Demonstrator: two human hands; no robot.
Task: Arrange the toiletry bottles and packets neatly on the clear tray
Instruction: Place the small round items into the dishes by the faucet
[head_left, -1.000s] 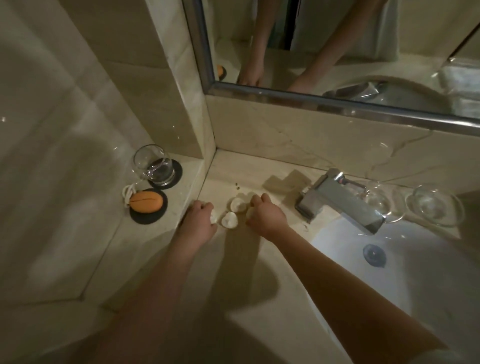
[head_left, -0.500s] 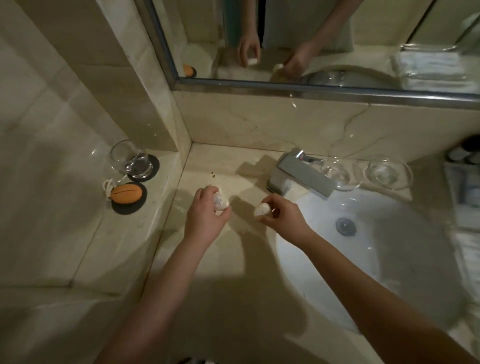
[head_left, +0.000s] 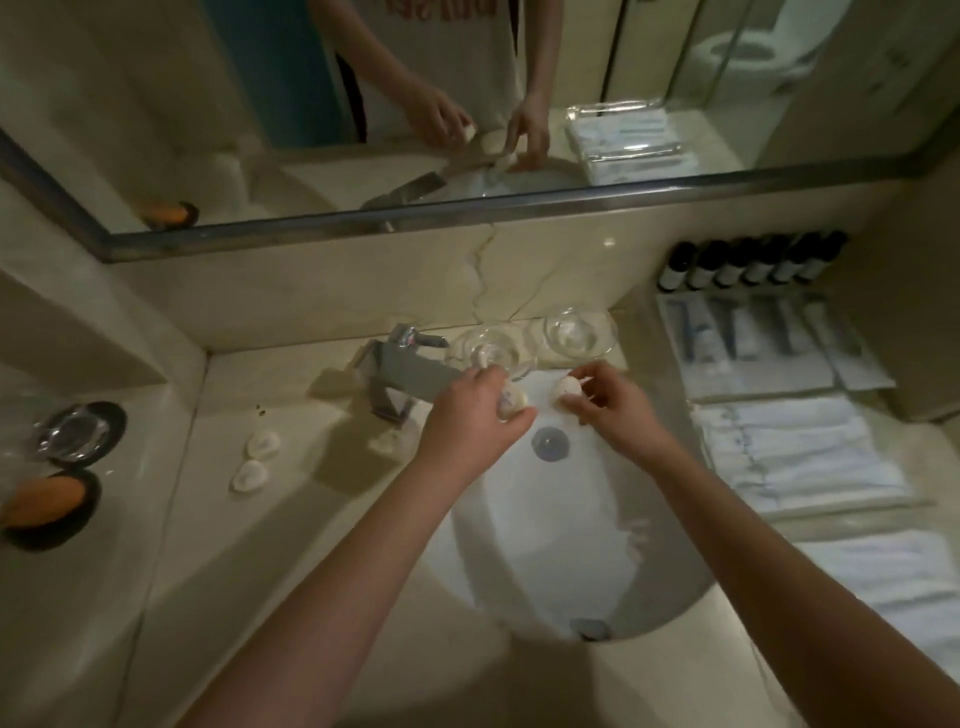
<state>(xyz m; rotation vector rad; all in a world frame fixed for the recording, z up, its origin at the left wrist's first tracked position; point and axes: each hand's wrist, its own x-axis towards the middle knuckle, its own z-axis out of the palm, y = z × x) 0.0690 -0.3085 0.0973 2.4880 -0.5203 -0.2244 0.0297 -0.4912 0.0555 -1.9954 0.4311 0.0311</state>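
My left hand (head_left: 470, 413) grips a small white wrapped soap (head_left: 514, 402) over the sink, just in front of the tap. My right hand (head_left: 610, 400) pinches another small white soap (head_left: 565, 388) a little to the right. Two more white soaps (head_left: 254, 460) lie on the counter at the left. At the far right a clear tray (head_left: 670, 332) holds flat packets (head_left: 727, 338), and a row of several dark bottles (head_left: 748, 265) stands behind it against the wall.
A chrome tap (head_left: 410, 374) stands at the back of the white basin (head_left: 561, 519). Two glass dishes (head_left: 579, 330) sit behind it. Folded white towels (head_left: 795, 452) lie at the right. A glass (head_left: 72, 431) and an orange object (head_left: 44, 499) rest on black coasters at the left.
Both hands lifted a soap each from the left counter and carried them right, over the basin. The view swung right, bringing the tray, bottles and towels into sight.
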